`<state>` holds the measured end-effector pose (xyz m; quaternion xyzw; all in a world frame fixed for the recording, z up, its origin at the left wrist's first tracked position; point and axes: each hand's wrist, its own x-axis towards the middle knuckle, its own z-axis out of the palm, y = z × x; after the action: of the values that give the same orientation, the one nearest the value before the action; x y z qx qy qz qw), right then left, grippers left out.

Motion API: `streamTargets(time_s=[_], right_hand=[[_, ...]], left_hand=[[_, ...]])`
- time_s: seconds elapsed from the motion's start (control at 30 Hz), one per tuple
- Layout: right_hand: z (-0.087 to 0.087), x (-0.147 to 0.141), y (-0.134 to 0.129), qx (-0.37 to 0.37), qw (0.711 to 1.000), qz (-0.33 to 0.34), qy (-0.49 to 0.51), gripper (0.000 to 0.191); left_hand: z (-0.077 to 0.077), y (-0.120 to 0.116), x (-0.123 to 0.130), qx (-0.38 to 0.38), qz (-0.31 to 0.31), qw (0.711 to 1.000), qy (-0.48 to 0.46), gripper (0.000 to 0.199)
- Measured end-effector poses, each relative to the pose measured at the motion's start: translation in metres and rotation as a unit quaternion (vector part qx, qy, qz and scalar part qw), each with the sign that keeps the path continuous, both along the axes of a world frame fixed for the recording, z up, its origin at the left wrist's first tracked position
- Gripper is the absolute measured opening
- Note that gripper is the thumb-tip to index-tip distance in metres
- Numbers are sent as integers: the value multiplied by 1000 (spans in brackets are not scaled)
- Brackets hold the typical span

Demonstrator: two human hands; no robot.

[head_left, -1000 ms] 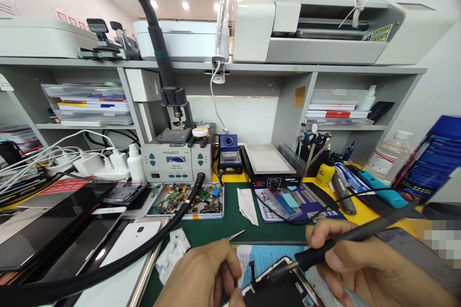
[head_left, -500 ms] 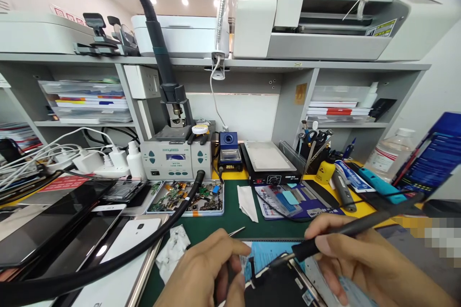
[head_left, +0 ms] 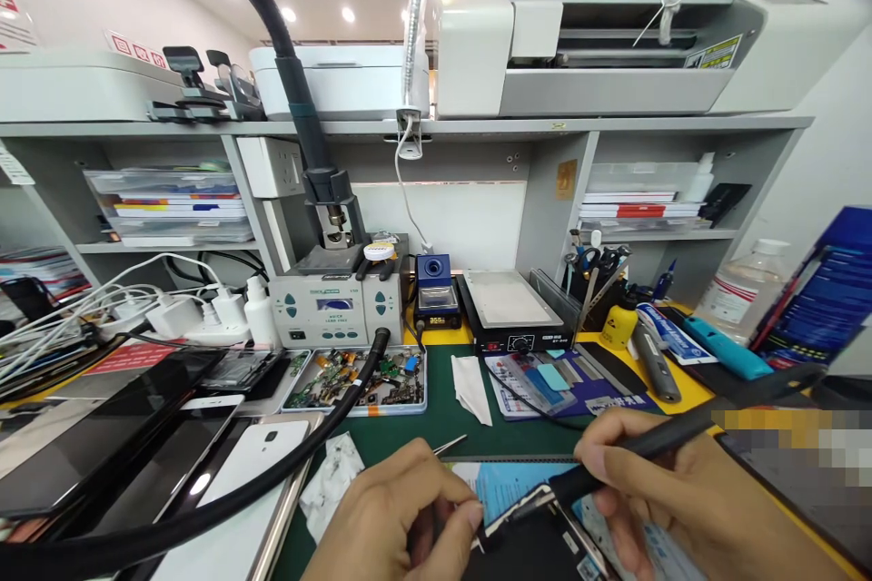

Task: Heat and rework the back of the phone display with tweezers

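My right hand (head_left: pixel 654 481) is closed round the black handle of a soldering iron (head_left: pixel 654 443). Its metal tip points left and down, at the upper edge of a black phone part (head_left: pixel 524 545). This part lies at the bottom of the view, with small stickers and a metal rim along its right side. My left hand (head_left: pixel 409 513) is closed, thumb and forefinger pinched together at the part's upper left corner, close to the iron's tip. What they grip there is too small to make out. Under the part is a sheet with blue print (head_left: pixel 504 483).
Tweezers (head_left: pixel 450 445) and a crumpled white tissue (head_left: pixel 331 486) lie near my left hand. A thick black hose (head_left: pixel 286 463) crosses several phones on the left. Behind stand a tray of circuit boards (head_left: pixel 422 395), a hot-air station (head_left: pixel 333 304), a soldering station (head_left: pixel 436 295) and a hot plate (head_left: pixel 510 304).
My left thumb and forefinger have moved right and closed together at the part's corner. The iron has shifted slightly, its tip still on the upper edge. The view has tilted up a little.
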<state>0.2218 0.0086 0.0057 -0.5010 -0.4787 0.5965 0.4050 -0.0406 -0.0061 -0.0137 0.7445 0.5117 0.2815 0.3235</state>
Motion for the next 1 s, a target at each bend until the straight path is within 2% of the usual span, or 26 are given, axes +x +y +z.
streamTargets(time_s=[0.27,0.43,0.57,0.87,1.0], right_hand=[[2,-4,-1,21,999,-4,-31,47],[-3,1,-1,31,998,2,-59,41],[-1,1,-2,31,996,15,-82,38],[-4,-3,-2,20,997,-1,-73,37],[0,-8,-4,9,998,-33,-53,37]], left_hand=[[5,-2,4,37,4,999,6,22],[2,-4,4,36,4,999,-9,21],[3,-6,5,36,15,999,-10,23],[6,-6,5,26,7,1000,0,21],[5,-7,4,22,6,1000,-2,21]])
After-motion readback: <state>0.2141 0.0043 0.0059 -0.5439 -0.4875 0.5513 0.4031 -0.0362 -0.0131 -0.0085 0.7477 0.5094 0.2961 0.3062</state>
